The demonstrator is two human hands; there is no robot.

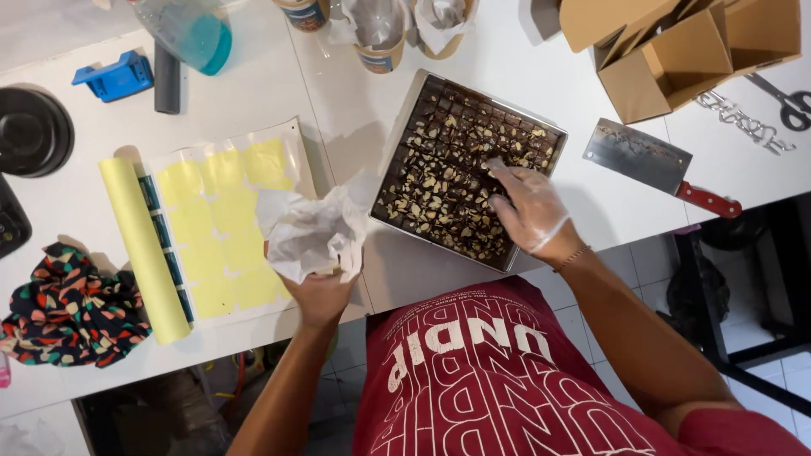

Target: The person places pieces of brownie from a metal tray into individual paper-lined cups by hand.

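My tray of cut brownies (pixel 456 160) fills the table's centre. Bare white table (pixel 355 127) lies open to its left, before the yellow sticker sheet (pixel 220 219). On the right, a cleaver (pixel 650 165) and cardboard boxes (pixel 676 51) block my reach; cups (pixel 380 34) crowd behind.

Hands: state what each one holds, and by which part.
Left hand grips crumpled white paper from underneath. Gloved right hand rests fingertips on the brownies; whether it grips one cannot be told.
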